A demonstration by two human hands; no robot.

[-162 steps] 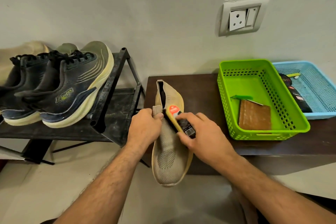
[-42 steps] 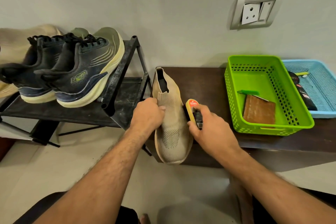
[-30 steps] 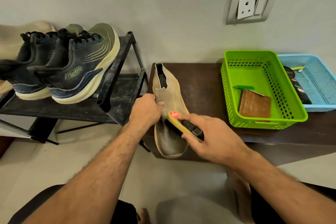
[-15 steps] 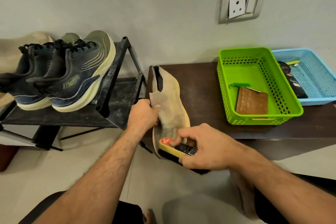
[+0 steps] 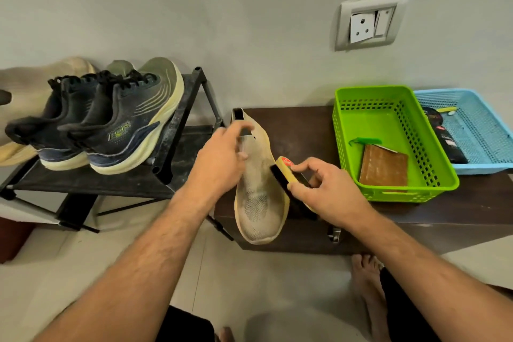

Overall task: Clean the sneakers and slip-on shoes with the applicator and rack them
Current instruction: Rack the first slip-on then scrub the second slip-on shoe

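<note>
This looks like a home, in the spot by a wall where shoes are kept. To the left of the left hand (image 5: 219, 159) a black rack (image 5: 111, 180) holds sneakers (image 5: 122, 125), and up past the right hand (image 5: 324, 191) a socket (image 5: 366, 23) sits in the plain gray wall (image 5: 222, 8). Under the hands is a low dark bench (image 5: 302, 130) with a green basket (image 5: 388, 108) and a blue basket (image 5: 477, 119) of small things to the right, and down below are a pale tile floor (image 5: 249, 286) and bare feet (image 5: 366, 275).
</note>
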